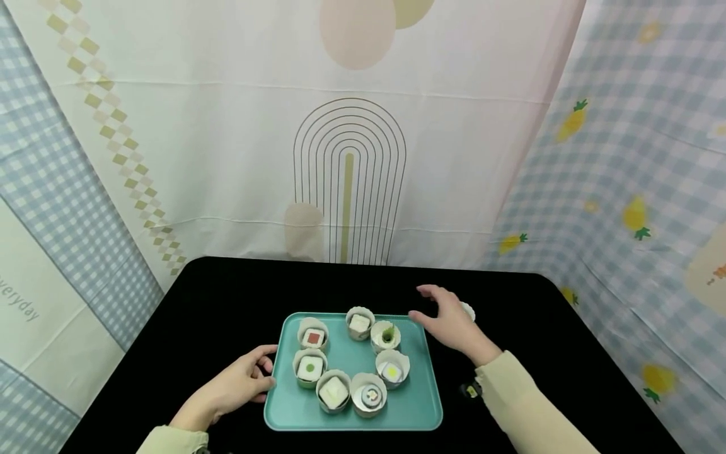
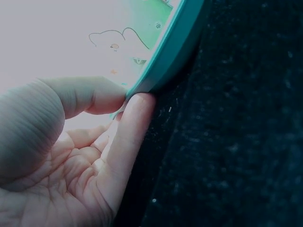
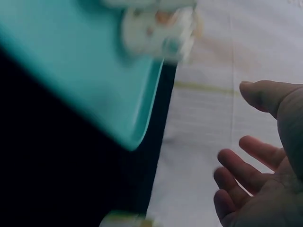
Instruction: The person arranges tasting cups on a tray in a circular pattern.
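Observation:
On the black table lies a teal rectangular tray (image 1: 351,422). It carries several paper cake cups with wavy rims, set in a rough ring, each with a small white cake-like piece inside. One piece bears a red square (image 1: 314,338), another a green dot (image 1: 310,367); one cup (image 1: 386,337) shows a green topping. My left hand (image 1: 246,381) pinches the tray's left rim between thumb and index finger, seen closely at the rim (image 2: 165,61) in the left wrist view. Above the tray's far right corner, my right hand (image 1: 450,318) is raised with fingers spread and nothing held.
A white wavy-rimmed cup (image 1: 468,311) stands off the tray, partly hidden behind the right hand. At the bottom of the right wrist view a blurred pale object (image 3: 125,220) shows. Beyond the table's far edge hangs a white patterned curtain (image 1: 238,157).

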Motion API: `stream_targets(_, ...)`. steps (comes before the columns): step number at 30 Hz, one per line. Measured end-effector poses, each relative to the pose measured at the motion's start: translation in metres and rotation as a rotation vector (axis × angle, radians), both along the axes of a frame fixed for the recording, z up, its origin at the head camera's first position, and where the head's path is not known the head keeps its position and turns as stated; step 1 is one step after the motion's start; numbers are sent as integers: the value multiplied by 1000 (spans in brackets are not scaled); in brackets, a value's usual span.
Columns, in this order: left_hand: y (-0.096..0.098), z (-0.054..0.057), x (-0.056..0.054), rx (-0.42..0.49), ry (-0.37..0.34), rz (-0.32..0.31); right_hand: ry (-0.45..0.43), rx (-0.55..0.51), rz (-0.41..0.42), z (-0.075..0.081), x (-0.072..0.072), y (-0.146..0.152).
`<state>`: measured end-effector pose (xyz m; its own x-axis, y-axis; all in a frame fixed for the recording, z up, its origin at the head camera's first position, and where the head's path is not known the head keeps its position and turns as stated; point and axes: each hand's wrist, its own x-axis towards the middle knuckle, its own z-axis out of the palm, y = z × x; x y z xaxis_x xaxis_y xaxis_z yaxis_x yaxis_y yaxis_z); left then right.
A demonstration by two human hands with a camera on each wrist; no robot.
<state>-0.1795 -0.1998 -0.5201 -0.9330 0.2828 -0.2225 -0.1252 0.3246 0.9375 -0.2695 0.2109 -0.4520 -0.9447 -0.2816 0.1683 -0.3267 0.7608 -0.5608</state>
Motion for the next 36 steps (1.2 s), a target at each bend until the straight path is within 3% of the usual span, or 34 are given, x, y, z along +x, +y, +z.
stream_targets(5,1,-1,0,0,-1,3,-15,-19,-120,-8,-3,38)
stream_targets(8,0,-2,0,4,-1,0,-83,-95,-172,-14,-5,57)
stream_targets(15,-4,-4,-4,10,-11,-30,-417,-395,-202,-36,-17,90)
stream_targets(20,-4,-5,-5,23,-24,-47,-591,-490,-169,-50,-19,101)
stream_targets(26,-5,-3,-4,27,-22,-52,-601,-569,-136,-58,-19,106)
stream_targets(36,-5,-3,-6,37,-42,-62,-557,-573,-165,-68,-19,105)
